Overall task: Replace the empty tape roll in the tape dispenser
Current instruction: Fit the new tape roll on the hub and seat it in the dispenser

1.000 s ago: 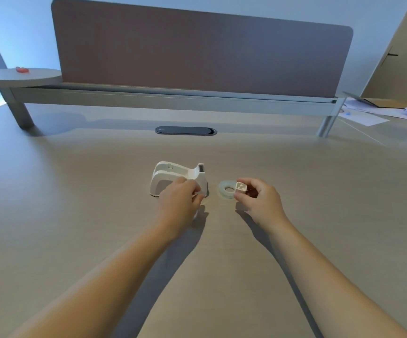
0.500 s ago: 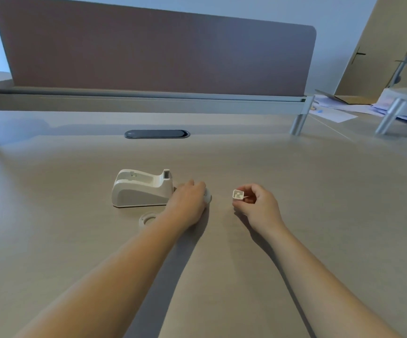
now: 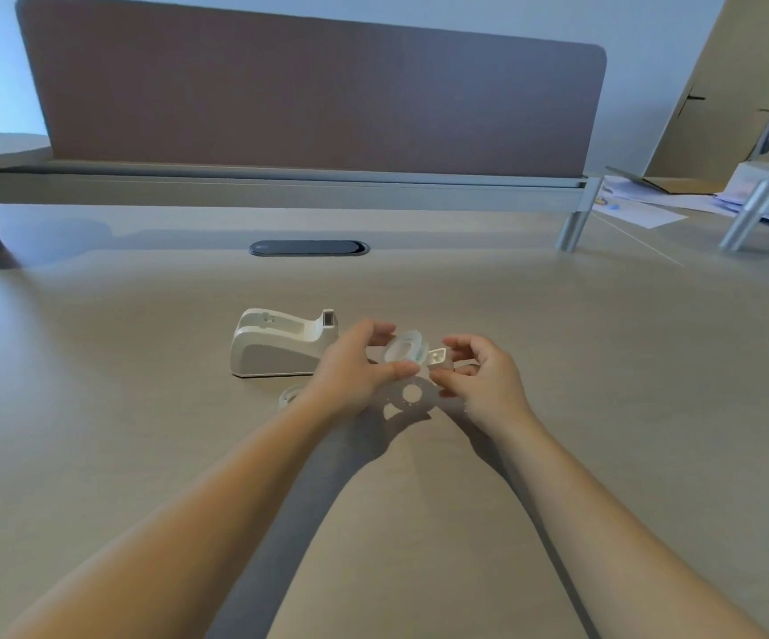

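A cream tape dispenser point(image 3: 281, 345) stands on the desk with its roll bay empty and its cutter end toward my hands. My left hand point(image 3: 355, 368) holds a clear tape roll point(image 3: 405, 351) up off the desk, just right of the dispenser. My right hand point(image 3: 479, 375) pinches a small white core hub point(image 3: 438, 356) right beside the roll's side. An empty ring-shaped roll point(image 3: 291, 395) lies on the desk in front of the dispenser, partly hidden by my left wrist.
A dark oval cable grommet point(image 3: 308, 247) sits in the wooden desk point(image 3: 143, 431) behind the dispenser. A brown divider screen point(image 3: 313, 94) runs along the back. Papers point(image 3: 641, 209) and a raised stand point(image 3: 761, 196) lie at the far right.
My left hand has lifted the clear roll off the desk and brought it to the right. My right hand has carried the hub up against it. The camera view has shifted.
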Tool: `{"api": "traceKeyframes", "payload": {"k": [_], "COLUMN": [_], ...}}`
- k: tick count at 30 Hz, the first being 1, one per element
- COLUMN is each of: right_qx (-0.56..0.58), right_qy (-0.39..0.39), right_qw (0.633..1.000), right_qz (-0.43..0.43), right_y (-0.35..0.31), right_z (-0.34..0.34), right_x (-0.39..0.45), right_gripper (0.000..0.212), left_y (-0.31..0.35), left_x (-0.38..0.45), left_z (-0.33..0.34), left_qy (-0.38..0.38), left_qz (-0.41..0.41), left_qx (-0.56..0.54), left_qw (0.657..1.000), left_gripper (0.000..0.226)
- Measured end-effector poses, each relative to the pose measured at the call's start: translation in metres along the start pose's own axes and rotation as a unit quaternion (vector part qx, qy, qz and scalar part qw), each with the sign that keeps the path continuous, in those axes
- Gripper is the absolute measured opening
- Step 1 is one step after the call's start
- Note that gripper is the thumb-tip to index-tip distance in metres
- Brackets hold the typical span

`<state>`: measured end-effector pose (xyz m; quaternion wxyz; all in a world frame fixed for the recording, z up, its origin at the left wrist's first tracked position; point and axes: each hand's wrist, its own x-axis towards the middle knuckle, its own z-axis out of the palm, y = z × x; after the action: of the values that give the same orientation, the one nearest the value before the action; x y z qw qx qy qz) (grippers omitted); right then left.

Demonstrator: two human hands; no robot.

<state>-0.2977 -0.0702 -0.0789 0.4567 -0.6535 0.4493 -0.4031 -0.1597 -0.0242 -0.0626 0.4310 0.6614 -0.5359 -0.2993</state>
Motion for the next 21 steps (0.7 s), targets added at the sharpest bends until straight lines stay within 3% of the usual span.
{"api": "traceKeyframes", "payload": {"k": [2, 6, 11, 18, 21], "right_qx": [0.011, 0.073, 0.088, 0.045, 0.103], "right_qy": [-0.013, -0.054, -0.099, -0.084, -0.092], "right_qw": [1.000, 0.996, 0.991, 0.994, 0.989], "right_qz": [-0.003, -0.013, -0.017, -0.061, -0.057], "right_y": [-0.007, -0.021, -0.033, -0.038, -0.041], "right_z": [0.010, 0.029, 0.051, 0.072, 0.073], "right_x": [-0.006, -0.015, -0.020, -0.018, -0.020], "right_gripper": [0.018, 0.027, 0.023, 0.027, 0.026], "left_y": [-0.001, -0.006, -0.015, -0.022, -0.022], "left_x": [-0.007, -0.019, -0.027, -0.026, -0.025], "left_z": [-0.008, -0.026, -0.047, -0.063, -0.065], "left_qy": [-0.005, -0.017, -0.018, -0.035, -0.022], "left_qz": [0.000, -0.012, -0.033, -0.034, -0.020], "left_qx": [-0.018, -0.043, -0.108, -0.151, -0.134], "left_qw": [1.000, 0.999, 0.993, 0.987, 0.991], "left_gripper": [0.054, 0.054, 0.051, 0.043, 0.047]}}
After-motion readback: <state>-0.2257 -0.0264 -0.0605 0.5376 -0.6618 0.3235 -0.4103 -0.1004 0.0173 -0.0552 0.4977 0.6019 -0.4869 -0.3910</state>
